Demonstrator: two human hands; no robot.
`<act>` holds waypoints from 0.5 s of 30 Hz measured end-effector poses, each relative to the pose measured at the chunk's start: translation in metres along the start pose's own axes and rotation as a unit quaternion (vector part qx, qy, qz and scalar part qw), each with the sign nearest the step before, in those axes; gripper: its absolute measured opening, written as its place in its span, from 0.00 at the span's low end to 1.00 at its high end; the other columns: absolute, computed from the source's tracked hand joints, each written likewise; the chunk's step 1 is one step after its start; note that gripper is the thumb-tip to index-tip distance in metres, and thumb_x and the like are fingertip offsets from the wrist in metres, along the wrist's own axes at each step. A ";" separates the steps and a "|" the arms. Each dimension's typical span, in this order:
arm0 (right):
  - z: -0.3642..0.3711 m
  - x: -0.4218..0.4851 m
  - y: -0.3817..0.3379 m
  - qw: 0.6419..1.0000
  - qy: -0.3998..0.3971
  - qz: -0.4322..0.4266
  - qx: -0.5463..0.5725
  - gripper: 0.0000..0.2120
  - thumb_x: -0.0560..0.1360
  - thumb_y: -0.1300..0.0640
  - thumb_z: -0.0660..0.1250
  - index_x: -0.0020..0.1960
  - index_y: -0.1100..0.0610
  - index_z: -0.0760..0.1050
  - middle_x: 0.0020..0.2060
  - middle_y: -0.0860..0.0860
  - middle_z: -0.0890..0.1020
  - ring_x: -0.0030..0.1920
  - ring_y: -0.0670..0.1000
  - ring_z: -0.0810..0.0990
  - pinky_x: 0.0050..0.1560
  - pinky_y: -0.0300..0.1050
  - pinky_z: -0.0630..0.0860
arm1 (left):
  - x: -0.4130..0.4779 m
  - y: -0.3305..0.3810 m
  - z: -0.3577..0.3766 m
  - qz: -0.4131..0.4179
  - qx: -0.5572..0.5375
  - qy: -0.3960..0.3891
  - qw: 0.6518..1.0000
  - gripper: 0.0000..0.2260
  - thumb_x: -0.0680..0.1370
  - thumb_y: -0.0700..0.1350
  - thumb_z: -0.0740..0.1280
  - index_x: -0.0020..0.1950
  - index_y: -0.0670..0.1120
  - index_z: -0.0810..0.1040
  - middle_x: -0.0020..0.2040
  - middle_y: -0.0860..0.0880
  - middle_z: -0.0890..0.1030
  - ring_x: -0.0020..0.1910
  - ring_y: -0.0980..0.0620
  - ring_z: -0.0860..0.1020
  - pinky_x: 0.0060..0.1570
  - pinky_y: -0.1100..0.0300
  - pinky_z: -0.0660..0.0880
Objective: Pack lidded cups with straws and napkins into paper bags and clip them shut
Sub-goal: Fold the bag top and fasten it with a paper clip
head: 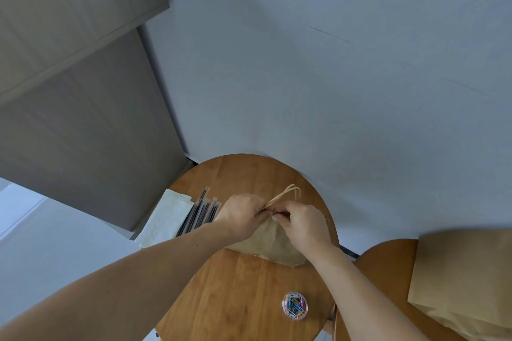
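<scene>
A brown paper bag stands on the round wooden table. Its twisted paper handles stick up behind my hands. My left hand and my right hand meet at the bag's top edge, and both pinch it together. A small dark thing shows between my fingertips; I cannot tell what it is. What the bag holds is hidden.
Black wrapped straws and white napkins lie at the table's left edge. A clear round tub of coloured paper clips sits near the front. Flat brown paper bags lie on a second wooden table at right.
</scene>
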State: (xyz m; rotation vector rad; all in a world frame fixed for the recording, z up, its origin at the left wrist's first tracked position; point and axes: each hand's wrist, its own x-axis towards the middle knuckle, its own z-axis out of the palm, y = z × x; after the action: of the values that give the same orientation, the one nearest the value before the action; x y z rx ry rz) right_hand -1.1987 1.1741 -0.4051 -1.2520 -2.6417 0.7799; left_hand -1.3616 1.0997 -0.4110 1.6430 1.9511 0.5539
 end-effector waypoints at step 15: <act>-0.003 0.000 -0.010 0.994 -0.032 -0.012 -0.101 0.13 0.78 0.44 0.65 0.51 0.53 0.80 0.44 0.48 0.83 0.43 0.49 0.81 0.42 0.45 0.77 | -0.006 -0.004 0.000 -0.007 -0.013 -0.020 1.000 0.09 0.80 0.49 0.65 0.42 0.47 0.79 0.37 0.53 0.79 0.39 0.51 0.77 0.37 0.57 0.69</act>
State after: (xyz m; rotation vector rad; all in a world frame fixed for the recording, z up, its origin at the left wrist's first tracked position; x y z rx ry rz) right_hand -1.2047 1.1701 -0.3975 -1.2579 -2.8422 0.5709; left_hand -1.3640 1.0935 -0.4123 1.6125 1.9174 0.5343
